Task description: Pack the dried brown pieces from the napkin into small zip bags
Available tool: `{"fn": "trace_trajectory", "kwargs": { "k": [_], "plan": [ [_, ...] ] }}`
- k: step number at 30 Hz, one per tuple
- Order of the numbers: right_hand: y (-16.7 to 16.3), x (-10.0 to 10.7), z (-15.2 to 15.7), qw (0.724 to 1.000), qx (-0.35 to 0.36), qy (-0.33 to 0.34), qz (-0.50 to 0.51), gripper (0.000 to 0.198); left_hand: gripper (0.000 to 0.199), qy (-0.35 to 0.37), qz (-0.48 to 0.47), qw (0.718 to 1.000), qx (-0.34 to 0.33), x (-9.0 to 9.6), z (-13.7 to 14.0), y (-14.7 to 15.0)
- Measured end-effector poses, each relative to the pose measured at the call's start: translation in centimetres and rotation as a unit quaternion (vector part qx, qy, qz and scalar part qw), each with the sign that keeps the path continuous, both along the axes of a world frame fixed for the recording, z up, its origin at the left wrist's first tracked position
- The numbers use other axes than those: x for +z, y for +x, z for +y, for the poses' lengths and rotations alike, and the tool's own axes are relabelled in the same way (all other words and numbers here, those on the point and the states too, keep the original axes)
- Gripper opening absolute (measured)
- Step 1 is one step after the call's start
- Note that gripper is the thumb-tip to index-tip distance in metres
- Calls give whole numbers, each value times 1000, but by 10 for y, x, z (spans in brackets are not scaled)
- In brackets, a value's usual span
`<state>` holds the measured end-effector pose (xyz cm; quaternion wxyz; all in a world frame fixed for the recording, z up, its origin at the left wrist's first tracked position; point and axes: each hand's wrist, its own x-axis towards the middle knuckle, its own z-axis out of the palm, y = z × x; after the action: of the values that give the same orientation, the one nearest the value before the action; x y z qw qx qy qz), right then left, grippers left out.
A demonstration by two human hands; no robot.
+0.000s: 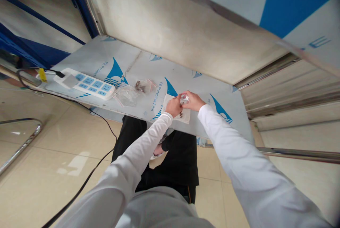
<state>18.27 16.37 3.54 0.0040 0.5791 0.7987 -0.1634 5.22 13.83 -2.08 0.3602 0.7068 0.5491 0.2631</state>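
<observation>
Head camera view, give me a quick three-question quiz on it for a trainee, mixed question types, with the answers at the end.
1. True or false: the left hand and the right hand are close together over the white sheet.
2. Fill in the blank: the power strip is white and ____.
3. Multiple choice: where do the clear plastic bags lie?
A, to the right of both hands
B, between the power strip and the left hand
C, to the left of the power strip

Key: 1, true; 2, blue; 3, B.
</observation>
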Motion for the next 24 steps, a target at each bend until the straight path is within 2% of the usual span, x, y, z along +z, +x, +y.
{"fn": "trace_trajectory", "kwargs": {
  "k": [2,4,7,12,15,19,24],
  "plan": [
    [7,-4,-3,994,-11,-49,100,74,49,9,2,1000,-5,-3,5,-4],
    [14,-8,-8,969,-19,-114,220,80,46,20,1,1000,-9,-7,8,-8],
    [20,-12,-14,939,-15,-150,308,73,49,35,-5,999,-23,-11,8,-12],
    [17,-15,-17,943,-33,-81,320,39,50,48,0,997,-53,-17,6,-11],
    [14,-18,-14,946,-37,-57,318,31,49,48,16,997,-54,-18,6,-10],
    [15,-18,-12,952,-35,-41,301,35,50,43,38,997,-55,-16,6,-10],
    [11,-12,-24,964,-11,-18,267,68,57,53,58,995,-64,-8,2,-15]
  ]
}}
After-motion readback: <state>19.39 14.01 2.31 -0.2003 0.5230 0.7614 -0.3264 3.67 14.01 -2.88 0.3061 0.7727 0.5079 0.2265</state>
